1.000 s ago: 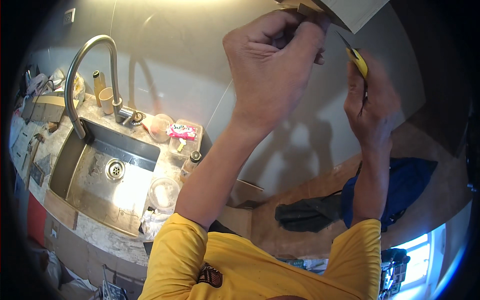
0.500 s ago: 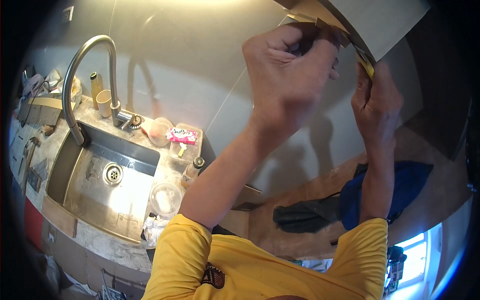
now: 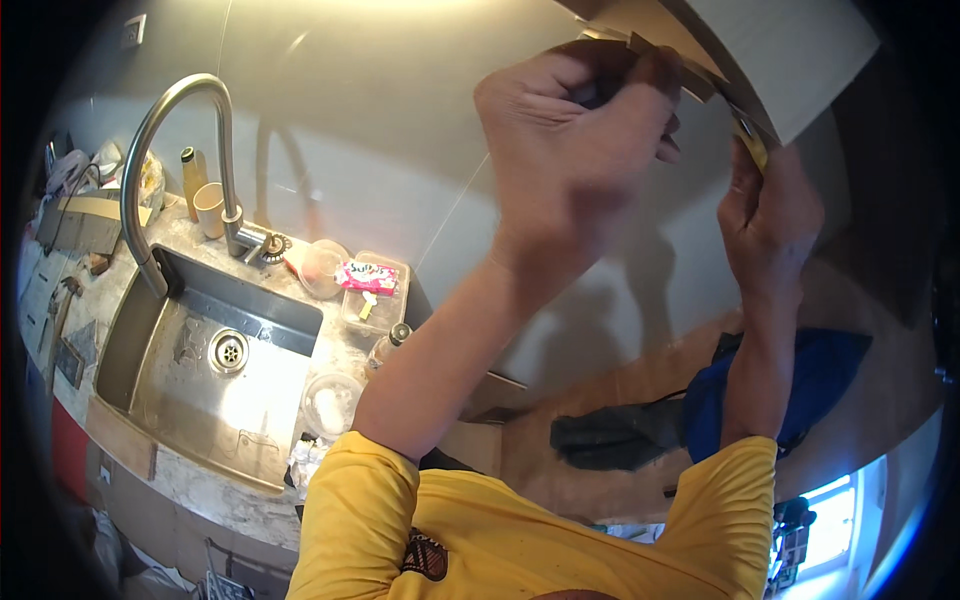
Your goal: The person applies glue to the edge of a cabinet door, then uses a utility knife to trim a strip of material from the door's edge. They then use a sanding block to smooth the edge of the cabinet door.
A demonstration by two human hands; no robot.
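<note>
My left hand (image 3: 570, 150) is raised under a pale cabinet panel (image 3: 785, 60), its fingers closed on a thin brown strip (image 3: 642, 44) along the panel's underside. Most of the strip is hidden by the fingers. To its right, my right hand (image 3: 775, 205) is closed round what looks like a yellow utility knife (image 3: 753, 150). The knife's metal end points up to the panel's lower edge, and my fingers cover most of its handle.
Below left, a steel sink (image 3: 200, 390) with a curved faucet (image 3: 226, 150) is set in a worn counter. Plastic tubs (image 3: 332, 403), a glass bottle (image 3: 388, 345) and a cup (image 3: 209, 208) stand around it. A blue bag (image 3: 820, 370) lies on a brown surface at right.
My right hand and the knife have shifted right and slightly down, along the panel edge. My left hand stays closed at nearly the same place, so the hands are farther apart.
</note>
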